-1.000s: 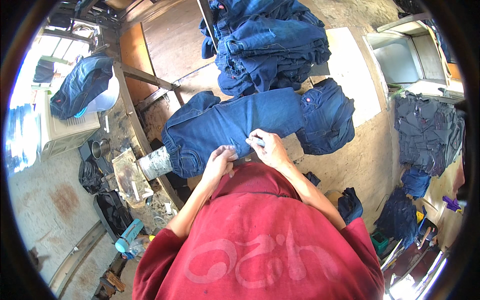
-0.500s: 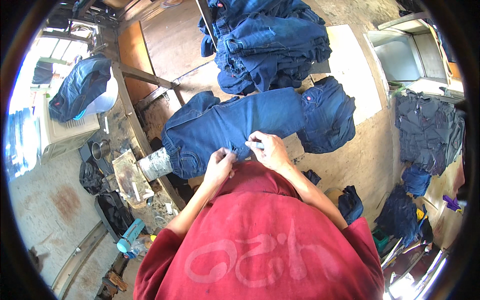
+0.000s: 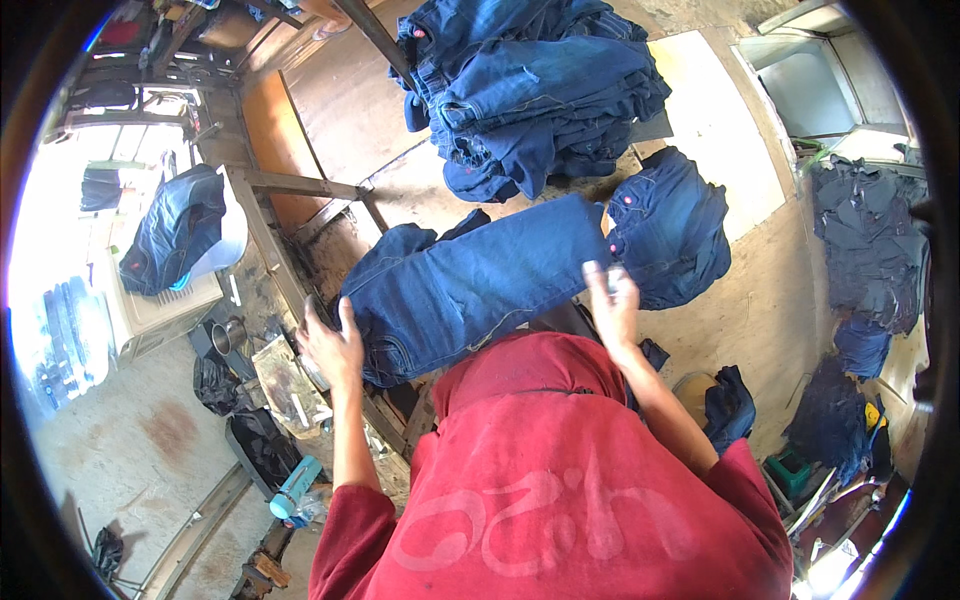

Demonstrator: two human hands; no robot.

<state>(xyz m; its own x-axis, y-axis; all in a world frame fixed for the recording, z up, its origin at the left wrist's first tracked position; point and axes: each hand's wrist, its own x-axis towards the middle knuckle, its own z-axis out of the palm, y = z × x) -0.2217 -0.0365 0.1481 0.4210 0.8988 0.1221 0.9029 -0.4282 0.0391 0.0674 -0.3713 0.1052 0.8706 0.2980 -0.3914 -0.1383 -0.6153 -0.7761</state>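
While the folded jeans (image 3: pixel 470 285) lie across the table (image 3: pixel 420 185) before me, my left hand (image 3: pixel 332 345) presses flat on the waist end, my right hand (image 3: pixel 612 300) pinches the far edge; uneven pull risks slippage off the near edge.

matt denim jeans (image 3: pixel 470 285) — rough wood bench (image 3: pixel 300 260)

Open passage between left hand (image 3: pixel 332 347) and right hand (image 3: pixel 612 300) — only the flat folded jeans (image 3: pixel 480 285) lying across it. Blocked beyond by the heaped pile of jeans (image 3: pixel 535 85), just past the far edge. Crowded to the left: metal cup (image 3: pixel 228 335), wooden block (image 3: pixel 285 385) and dark clutter close beside the left hand. To the right — another folded pair (image 3: pixel 672 228), then bare worktop (image 3: pixel 770 320).
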